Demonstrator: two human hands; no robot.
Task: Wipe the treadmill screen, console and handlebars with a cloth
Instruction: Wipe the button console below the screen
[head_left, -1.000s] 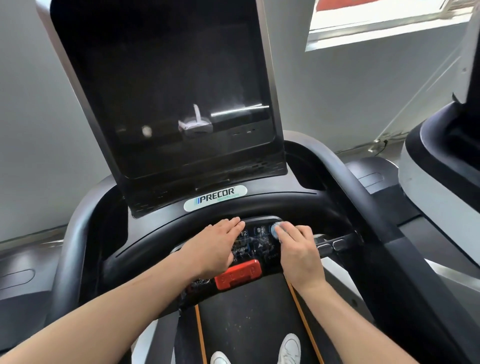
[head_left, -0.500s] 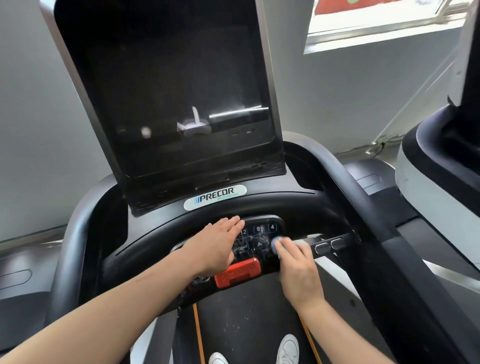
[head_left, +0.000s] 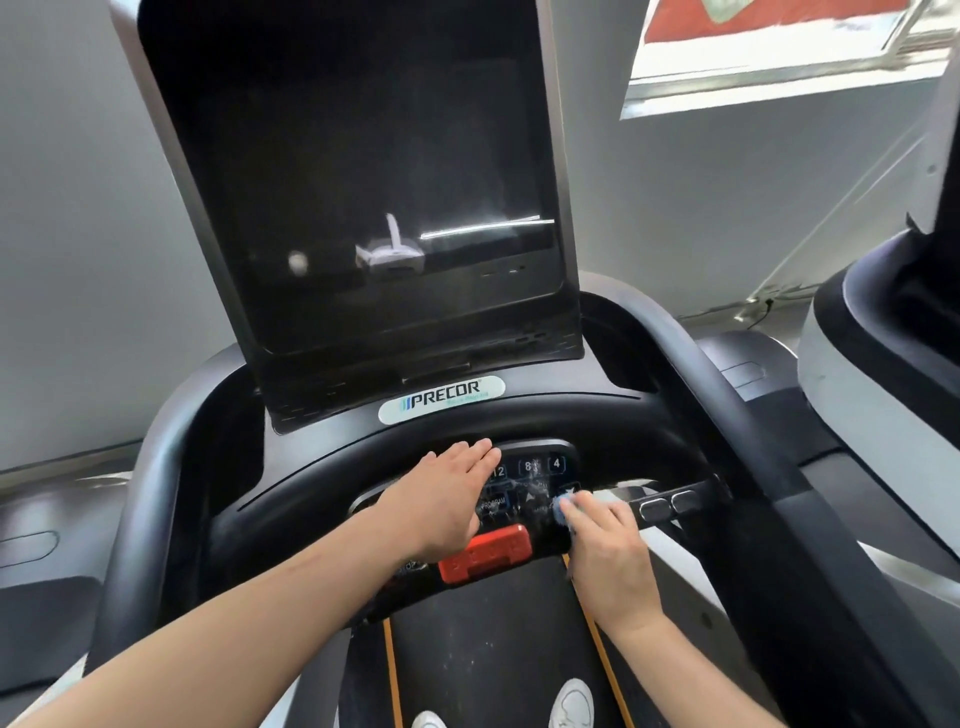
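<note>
Treadmill console (head_left: 530, 483) sits low under the tall dark screen (head_left: 363, 197), a glossy black panel with pale numbers 12, 8 and 4 along its top edge and the word PROGRAM lower down, its surface streaked and shiny. A red stop bar (head_left: 485, 553) juts out at its near edge, below both hands. The right hand (head_left: 605, 545) has its grip pinched on a small blue cloth (head_left: 563, 506), fingers curled over it and pressing it to the panel's right side; only a wad of the cloth shows past the fingertips. Left of that grip, the left hand (head_left: 447, 499) lies flat on the panel with fingers straight and pressed together, covering its left part. Just right of the cloth a black handlebar (head_left: 670, 501) with two oval buttons runs off sideways. The screen is switched off, dusty-looking, mirroring a bright strip and a white shape. A white PRECOR badge (head_left: 441, 400) sits between screen and console. Below the hands, the black belt (head_left: 493, 649) with orange edge lines carries two white shoes (head_left: 571, 701).
</note>
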